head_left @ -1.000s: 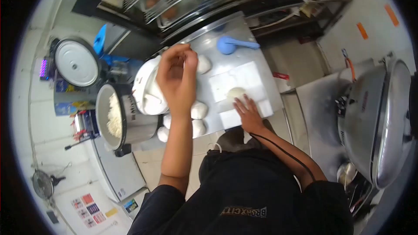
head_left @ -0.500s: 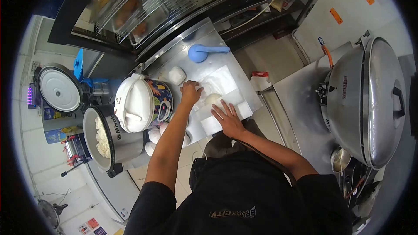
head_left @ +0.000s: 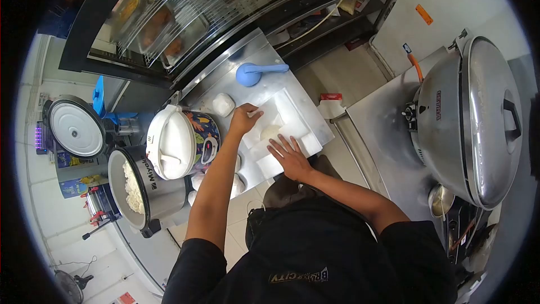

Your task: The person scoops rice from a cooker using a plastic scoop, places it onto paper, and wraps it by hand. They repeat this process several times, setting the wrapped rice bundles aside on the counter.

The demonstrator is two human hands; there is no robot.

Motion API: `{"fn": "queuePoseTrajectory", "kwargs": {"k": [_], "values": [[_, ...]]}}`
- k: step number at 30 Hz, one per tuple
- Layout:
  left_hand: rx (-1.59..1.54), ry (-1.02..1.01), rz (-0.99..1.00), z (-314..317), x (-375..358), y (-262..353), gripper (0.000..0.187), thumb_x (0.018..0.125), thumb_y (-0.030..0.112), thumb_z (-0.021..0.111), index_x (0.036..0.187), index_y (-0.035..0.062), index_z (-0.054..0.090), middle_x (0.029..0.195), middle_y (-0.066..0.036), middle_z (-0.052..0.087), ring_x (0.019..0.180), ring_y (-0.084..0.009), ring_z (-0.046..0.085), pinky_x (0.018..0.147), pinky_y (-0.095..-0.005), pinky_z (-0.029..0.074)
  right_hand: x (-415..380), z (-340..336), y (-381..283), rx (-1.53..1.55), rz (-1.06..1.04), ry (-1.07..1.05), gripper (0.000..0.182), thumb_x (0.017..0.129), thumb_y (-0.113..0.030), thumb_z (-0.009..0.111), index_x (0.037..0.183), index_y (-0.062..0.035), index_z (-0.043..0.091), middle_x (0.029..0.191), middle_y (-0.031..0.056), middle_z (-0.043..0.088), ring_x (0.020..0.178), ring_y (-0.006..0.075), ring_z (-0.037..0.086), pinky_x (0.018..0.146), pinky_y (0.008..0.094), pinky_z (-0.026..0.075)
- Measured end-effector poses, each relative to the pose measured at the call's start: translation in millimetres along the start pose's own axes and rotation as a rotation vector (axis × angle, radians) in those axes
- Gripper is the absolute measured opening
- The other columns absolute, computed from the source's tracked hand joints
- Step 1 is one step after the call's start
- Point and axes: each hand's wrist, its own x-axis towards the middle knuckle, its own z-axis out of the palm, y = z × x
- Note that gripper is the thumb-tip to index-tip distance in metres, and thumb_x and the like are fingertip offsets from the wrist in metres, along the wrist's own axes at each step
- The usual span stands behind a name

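Observation:
White paper (head_left: 289, 112) lies on the steel table (head_left: 211, 81), with a round, pale mound of food, perhaps rice, (head_left: 270, 132) on it. My left hand (head_left: 245, 119) pinches the left edge of the paper between thumb and fingers. Spread flat, my right hand (head_left: 291, 156) rests on the paper's near part, just below the mound. A white wrapped bundle (head_left: 223, 104) sits beyond my left hand. Farther back is a blue scoop (head_left: 248, 74), its handle pointing right. Several more wrapped bundles (head_left: 237, 186) are partly hidden behind my left forearm.
A patterned rice cooker (head_left: 174, 141) with a white lid stands left of my left arm. Beside it is a large open cooker of rice (head_left: 134, 188). A glass display cabinet (head_left: 191, 17) borders the table's far side. On the right is a large lidded steel pot (head_left: 450, 124).
My left hand has closed on the paper's edge and drawn it over slightly. The paper around the mound has changed shape. The whole view has shifted a little.

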Motion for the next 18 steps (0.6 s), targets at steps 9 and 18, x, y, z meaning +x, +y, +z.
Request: {"fn": "queuePoseTrajectory", "kwargs": {"k": [9, 18], "values": [[0.031, 0.025, 0.393, -15.1, -46.2, 47.4, 0.018, 0.088, 0.002, 0.071, 0.104, 0.004, 0.079, 0.093, -0.017, 0.077, 0.077, -0.0339, 0.074, 0.072, -0.0414, 0.057, 7.2, -6.8, 15.7, 0.069, -0.002, 0.004, 0.071, 0.084, -0.002, 0.057, 0.154, -0.0068, 0.046, 0.164, 0.0141, 0.038, 0.155, 0.0383, 0.027, 0.123, 0.0634, 0.02], [0.097, 0.081, 0.364, -17.6, -65.5, 73.8, 0.02, 0.085, 0.009, 0.076, 0.105, 0.0067, 0.079, 0.086, -0.013, 0.075, 0.081, -0.0304, 0.07, 0.078, -0.0436, 0.052, 136.8, -79.7, 91.7, -0.305, -0.123, 0.05, 0.033, 0.087, -0.008, 0.062, 0.117, -0.0103, 0.075, 0.149, 0.0147, 0.055, 0.147, 0.0373, 0.036, 0.119, 0.0667, 0.021]]}}
